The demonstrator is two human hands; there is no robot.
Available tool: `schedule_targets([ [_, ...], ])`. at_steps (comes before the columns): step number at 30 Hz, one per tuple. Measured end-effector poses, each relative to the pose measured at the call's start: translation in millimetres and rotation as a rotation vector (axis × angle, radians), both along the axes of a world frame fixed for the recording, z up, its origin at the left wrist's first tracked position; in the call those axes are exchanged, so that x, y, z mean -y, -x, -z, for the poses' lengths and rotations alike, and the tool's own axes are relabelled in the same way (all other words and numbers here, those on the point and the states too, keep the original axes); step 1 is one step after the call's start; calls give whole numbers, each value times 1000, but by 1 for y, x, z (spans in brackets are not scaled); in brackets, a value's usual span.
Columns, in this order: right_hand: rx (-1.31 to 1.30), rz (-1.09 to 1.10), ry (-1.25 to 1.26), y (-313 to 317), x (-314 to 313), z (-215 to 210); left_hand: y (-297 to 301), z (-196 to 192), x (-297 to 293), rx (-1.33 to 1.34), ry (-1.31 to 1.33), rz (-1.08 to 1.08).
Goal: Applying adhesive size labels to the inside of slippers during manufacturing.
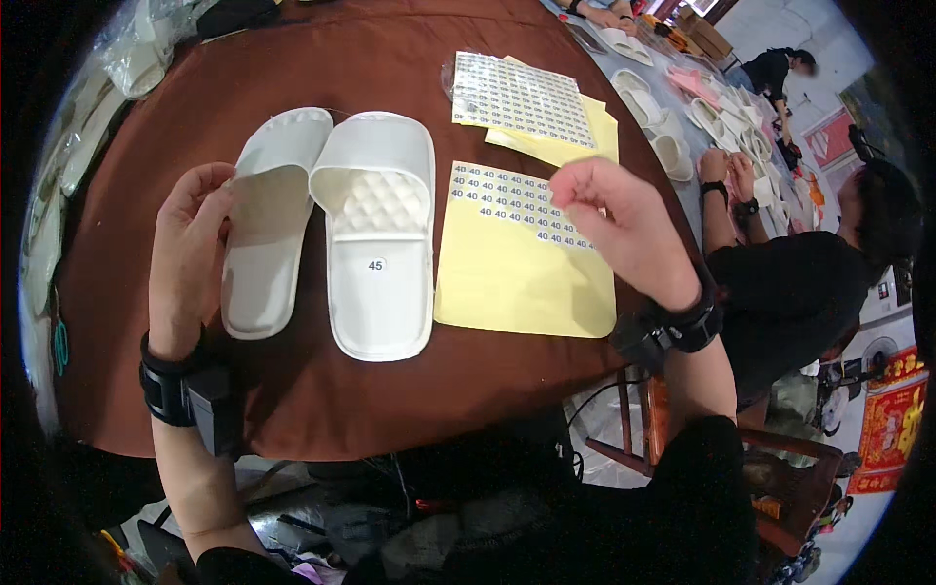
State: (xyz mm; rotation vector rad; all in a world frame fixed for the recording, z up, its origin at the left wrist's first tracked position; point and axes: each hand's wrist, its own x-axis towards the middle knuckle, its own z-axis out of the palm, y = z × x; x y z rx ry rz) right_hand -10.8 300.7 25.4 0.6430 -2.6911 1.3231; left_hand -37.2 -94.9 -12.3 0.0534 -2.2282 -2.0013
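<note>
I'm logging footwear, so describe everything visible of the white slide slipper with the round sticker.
The white slide slipper looks moulded from rubbery or foam-like material. A broad strap arches over its front; the footbed at its opening is quilted, and the plain heel bears a round white sticker with dark print. It lies sole-down on the brown tablecloth, heel toward the viewer, between another white slipper, which its strap overlaps in view, and a yellow sticker sheet. Nobody is touching it.

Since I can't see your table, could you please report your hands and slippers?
Left hand at edge of left slipper. Right hand over sticker sheet, hiding one corner. Label on right slipper.
</note>
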Motion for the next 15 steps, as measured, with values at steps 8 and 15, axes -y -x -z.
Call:
schedule_targets([
  [8,14,33,-68,-18,-2,28,-2,1,2,3,5,14],
  [15,-44,23,-161,-17,-2,32,-2,1,2,1,18,24],
])
